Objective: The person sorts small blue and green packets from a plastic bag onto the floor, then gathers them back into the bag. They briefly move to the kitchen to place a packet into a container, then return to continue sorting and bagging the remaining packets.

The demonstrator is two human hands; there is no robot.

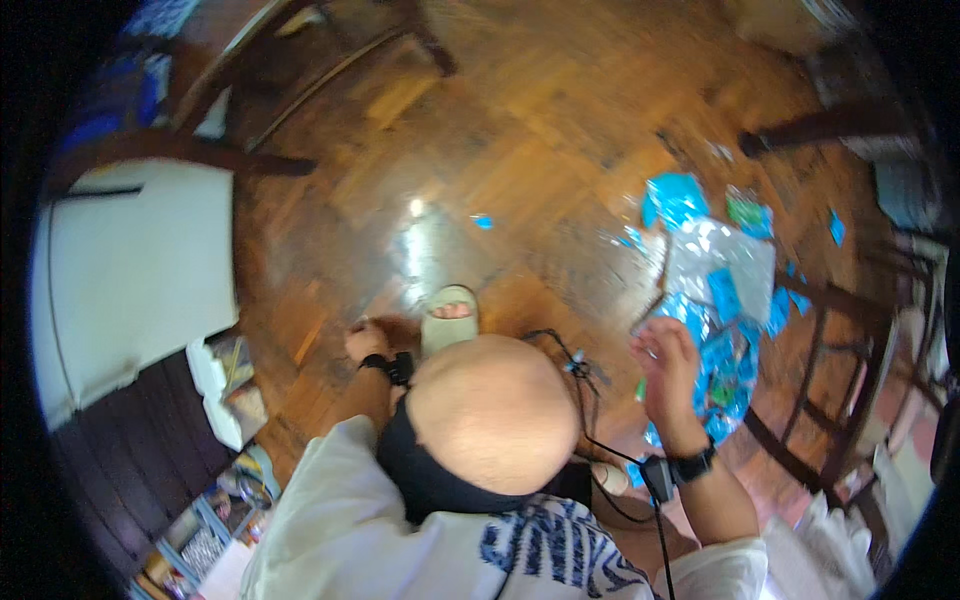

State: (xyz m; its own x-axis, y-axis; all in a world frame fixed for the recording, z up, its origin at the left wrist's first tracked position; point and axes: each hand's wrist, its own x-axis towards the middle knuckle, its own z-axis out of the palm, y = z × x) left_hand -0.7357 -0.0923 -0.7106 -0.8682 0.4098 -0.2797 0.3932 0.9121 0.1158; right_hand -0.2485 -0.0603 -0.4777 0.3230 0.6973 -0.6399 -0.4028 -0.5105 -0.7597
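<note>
My left hand [367,341] reaches down to the wooden floor beside a pale open-toed slipper [448,326]. Its fingers curl under, and whether they hold anything is hidden. At the right, my right hand [666,356] hovers by a heap of blue and clear plastic wrapping [727,360]. Its fingers are bent, with a small glint near the tips; I cannot tell if a scrap is between them. A grey-white plastic sheet [694,259] lies on the heap's far side. One small blue scrap [483,221] rests alone on the floor ahead of the slipper.
A black cable [589,382] runs beside my knee towards my right wrist. Dark wooden furniture legs [817,135] stand at the right, near a chair frame [810,375]. To the left are a white panel [150,262] and an organiser [206,525] with small items.
</note>
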